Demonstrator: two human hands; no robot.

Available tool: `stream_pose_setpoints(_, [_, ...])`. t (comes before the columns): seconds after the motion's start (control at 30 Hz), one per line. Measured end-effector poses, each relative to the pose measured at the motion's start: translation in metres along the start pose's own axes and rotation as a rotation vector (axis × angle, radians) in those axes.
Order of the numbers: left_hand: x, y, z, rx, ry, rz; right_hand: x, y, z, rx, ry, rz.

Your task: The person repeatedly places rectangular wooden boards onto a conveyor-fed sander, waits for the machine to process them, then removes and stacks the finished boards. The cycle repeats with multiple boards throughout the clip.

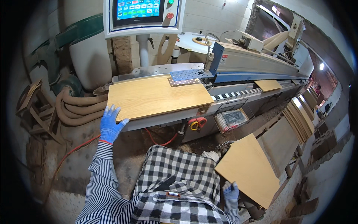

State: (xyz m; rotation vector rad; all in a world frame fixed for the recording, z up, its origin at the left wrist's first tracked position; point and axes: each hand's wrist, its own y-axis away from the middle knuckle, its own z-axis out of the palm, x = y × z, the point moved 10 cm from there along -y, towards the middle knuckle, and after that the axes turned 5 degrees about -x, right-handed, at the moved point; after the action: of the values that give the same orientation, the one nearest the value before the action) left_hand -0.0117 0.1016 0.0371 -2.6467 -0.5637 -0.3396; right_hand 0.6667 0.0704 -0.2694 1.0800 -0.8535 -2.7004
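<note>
My left hand (pixel 112 123), in a blue and grey glove, is at the near left corner of a light wood-grain panel (pixel 156 95). Its fingers are stretched along the panel's left end, with the thumb apart at the front edge. The panel lies flat on the machine's bed, its far right part beside a blue perforated plate (pixel 190 74). Down at my right, my gloved right hand (pixel 231 193) is at the lower left edge of a second wood-grain panel (pixel 248 168). Its fingers look extended, fingertips at that edge; whatever lies under the panel there is hidden.
The long machine beam (pixel 253 67) runs away to the right, with another small panel (pixel 267 85) farther along. A control screen (pixel 138 10) stands above. Thick hoses (pixel 80 108) curve at left. Stacked boards (pixel 300 115) stand at right. A red cable (pixel 76 149) crosses the floor.
</note>
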Motion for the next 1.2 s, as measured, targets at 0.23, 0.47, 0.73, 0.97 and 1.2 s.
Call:
stream_pose_setpoints(0.23, [0.005, -0.001, -0.004, -0.021, -0.007, 0.03, 0.027, 0.029, -0.014, 0.244, -0.156, 0.026])
stream_pose_setpoints(0.47, [-0.026, 0.014, -0.008, 0.031, 0.036, 0.014, 0.025, 0.029, -0.02, 0.03, -0.092, 0.044])
stream_pose_setpoints(0.73, [-0.045, 0.021, -0.009, 0.026, 0.251, -0.034, 0.024, 0.049, -0.016, 0.069, -0.225, -0.043])
stream_pose_setpoints(0.97, [-0.048, 0.018, -0.008, 0.033, 0.317, -0.023, 0.024, 0.036, -0.041, 0.055, -0.247, -0.028])
stream_pose_setpoints(1.2, [-0.047, 0.016, -0.009, 0.005, 0.291, -0.02, 0.016, 0.034, -0.069, 0.163, -0.281, -0.061])
